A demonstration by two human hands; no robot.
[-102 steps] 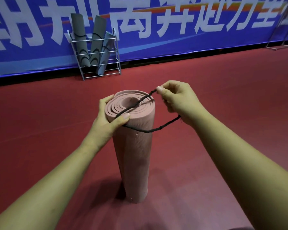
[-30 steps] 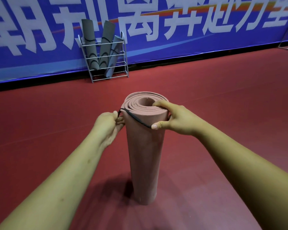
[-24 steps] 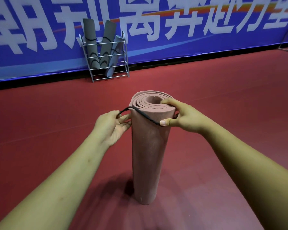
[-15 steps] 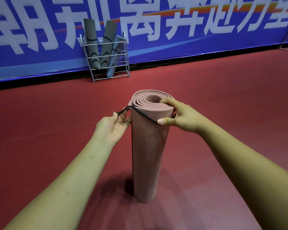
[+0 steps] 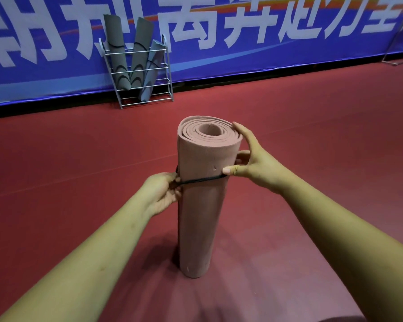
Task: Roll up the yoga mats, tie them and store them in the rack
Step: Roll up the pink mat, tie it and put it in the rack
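Note:
A rolled pink yoga mat stands upright on the red floor in front of me. A black elastic band circles it about a third of the way down from the top. My left hand pinches the band at the mat's left side. My right hand grips the mat's right side, thumb resting just above the band, fingers around the top edge. A metal wire rack stands far back at the wall and holds three rolled grey mats, each banded.
A blue banner with large white characters runs along the back wall. Red sports flooring stretches between me and the rack. A metal stand foot shows at the far right edge.
The band has slid from the mat's top rim down its side. My left hand moved down with it and my right thumb followed; the mat stays upright.

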